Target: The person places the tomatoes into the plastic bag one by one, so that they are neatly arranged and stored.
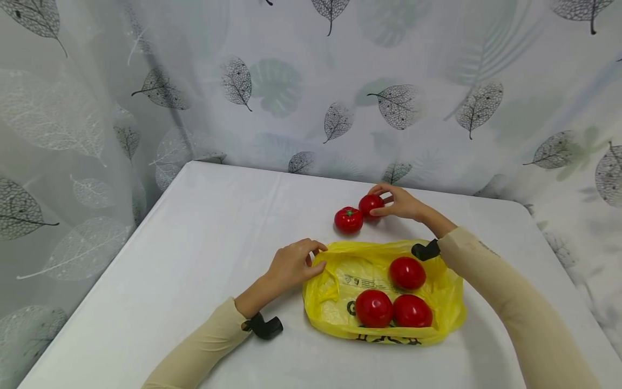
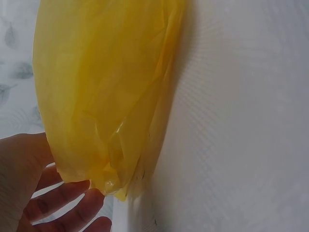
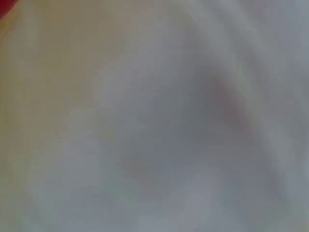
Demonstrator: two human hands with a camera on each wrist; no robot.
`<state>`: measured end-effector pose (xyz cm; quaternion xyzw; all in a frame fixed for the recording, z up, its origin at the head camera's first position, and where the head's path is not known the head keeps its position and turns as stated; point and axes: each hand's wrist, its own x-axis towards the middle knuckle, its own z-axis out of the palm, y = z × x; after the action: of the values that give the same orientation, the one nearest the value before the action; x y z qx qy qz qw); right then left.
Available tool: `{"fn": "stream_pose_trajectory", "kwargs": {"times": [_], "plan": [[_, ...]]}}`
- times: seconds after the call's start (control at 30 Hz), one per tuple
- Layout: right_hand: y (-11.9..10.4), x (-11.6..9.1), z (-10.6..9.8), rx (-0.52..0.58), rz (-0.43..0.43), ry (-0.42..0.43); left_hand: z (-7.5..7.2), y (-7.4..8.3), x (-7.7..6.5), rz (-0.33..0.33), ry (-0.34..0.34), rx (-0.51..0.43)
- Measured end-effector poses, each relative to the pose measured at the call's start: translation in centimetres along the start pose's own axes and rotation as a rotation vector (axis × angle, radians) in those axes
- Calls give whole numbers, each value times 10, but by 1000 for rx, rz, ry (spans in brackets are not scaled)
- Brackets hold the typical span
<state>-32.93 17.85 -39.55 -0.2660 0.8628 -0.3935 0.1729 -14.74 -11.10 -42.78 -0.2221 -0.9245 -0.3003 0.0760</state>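
Note:
A yellow plastic bag (image 1: 384, 337) lies spread on the table with its mouth held wide. Three red tomatoes sit inside, one at the upper right (image 1: 407, 273) and two side by side lower down (image 1: 373, 308). My left hand (image 1: 293, 265) grips the bag's left rim; in the left wrist view, its fingers (image 2: 58, 205) curl at the edge of the yellow plastic. Beyond the bag, my right hand (image 1: 400, 205) has thumb and fingers around a tomato (image 1: 370, 206). Just left of that, another tomato (image 1: 348, 220) with a green stem top rests on the table.
The white table (image 1: 218, 227) reaches back to a curtain (image 1: 301, 86) printed with leaves. Black wrist mounts (image 1: 266, 327) sit on both cuffs. The right forearm (image 1: 500, 292) passes over the bag's right side. The right wrist view is blurred.

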Motion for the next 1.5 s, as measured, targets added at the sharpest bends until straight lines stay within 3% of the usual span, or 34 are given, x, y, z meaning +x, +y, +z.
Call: {"fn": "stream_pose_trajectory", "kwargs": {"times": [0.43, 0.7, 0.97, 1.5], "plan": [[-14, -23, -8, -48, -31, 24, 2, 2, 0, 13, 9, -8], [-28, -35, -8, 8, -91, -9, 1, 1, -1, 24, 25, 4], [-44, -50, -5, -4, -210, -47, 2, 1, -1, 35, 31, -3], [-72, -82, 4, 11, -279, -169, 2, 1, -1, 23, 26, 10]]}}
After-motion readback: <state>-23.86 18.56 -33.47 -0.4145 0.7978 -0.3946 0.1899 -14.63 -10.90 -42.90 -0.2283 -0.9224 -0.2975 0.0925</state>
